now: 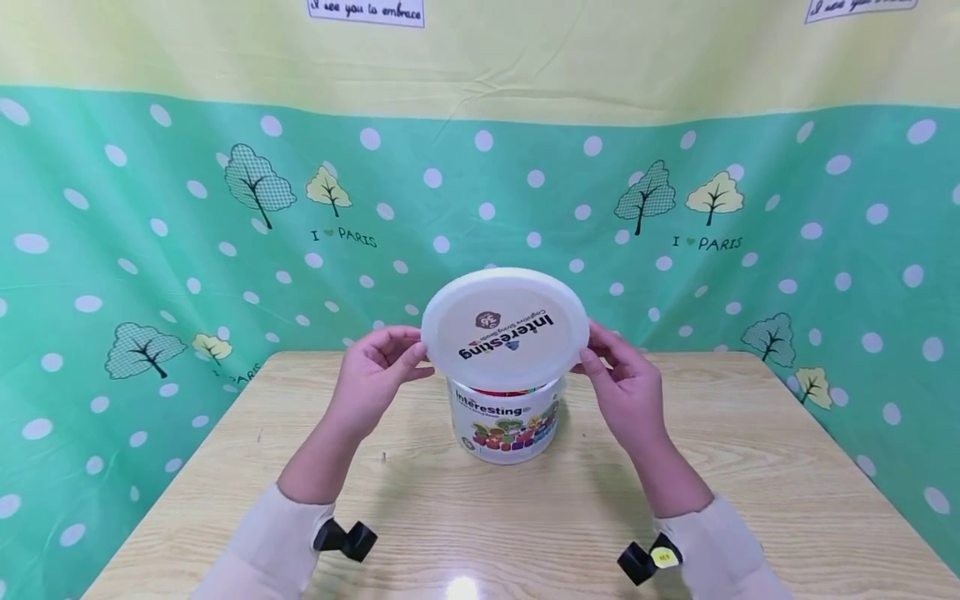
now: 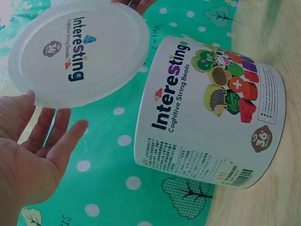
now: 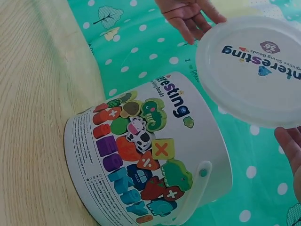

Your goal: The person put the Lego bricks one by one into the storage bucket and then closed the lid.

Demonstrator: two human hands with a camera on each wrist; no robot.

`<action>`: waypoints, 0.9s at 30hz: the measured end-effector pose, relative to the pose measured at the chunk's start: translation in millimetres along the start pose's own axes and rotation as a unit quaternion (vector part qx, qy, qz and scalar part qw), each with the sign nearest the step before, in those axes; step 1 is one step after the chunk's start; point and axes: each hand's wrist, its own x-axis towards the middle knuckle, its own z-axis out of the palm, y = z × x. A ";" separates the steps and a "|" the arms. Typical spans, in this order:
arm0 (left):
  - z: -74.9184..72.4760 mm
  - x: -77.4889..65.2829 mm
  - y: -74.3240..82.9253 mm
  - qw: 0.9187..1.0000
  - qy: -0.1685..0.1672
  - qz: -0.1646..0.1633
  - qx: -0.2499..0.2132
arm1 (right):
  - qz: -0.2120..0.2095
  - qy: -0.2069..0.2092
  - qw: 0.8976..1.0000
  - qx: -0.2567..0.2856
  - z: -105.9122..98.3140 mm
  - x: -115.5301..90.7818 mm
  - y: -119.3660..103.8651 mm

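A round white lid (image 1: 502, 327) printed "Interesting" is held tilted above a white bucket (image 1: 504, 425) of string beads. My left hand (image 1: 375, 371) pinches the lid's left edge between thumb and fingers. On the opposite edge my right hand (image 1: 624, 383) grips it the same way. Both wrist views show a gap between the lid and the bucket's rim. A strip of red and green contents (image 1: 510, 392) shows under the lid in the head view. The bucket stands upright on the table, its printed side (image 2: 207, 113) facing me and its white handle (image 3: 200, 188) hanging at one side.
The bucket rests on a light wood table (image 1: 420, 517), with its far edge against a green and yellow curtain (image 1: 480, 192) printed with dots and trees. Black wrist devices (image 1: 345, 539) sit at both sleeves. A tiny dark speck (image 1: 384, 456) lies left of the bucket.
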 end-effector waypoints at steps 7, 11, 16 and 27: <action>3.7 5.9 2.9 1.000 0.000 -0.020 -0.021 | 0.073 0.005 0.997 -0.013 -1.1 1.8 -4.1; 4.5 10.7 -0.7 0.997 0.011 -0.070 -0.033 | 0.156 0.000 0.988 -0.018 -1.3 5.6 -6.1; 3.9 14.9 -7.7 0.991 -0.007 -0.123 -0.050 | 0.235 -0.015 0.972 -0.024 -2.2 10.4 -5.4; 1.5 17.2 -20.8 0.986 -0.069 -0.143 0.051 | 0.328 -0.050 0.938 -0.096 -8.3 15.7 1.3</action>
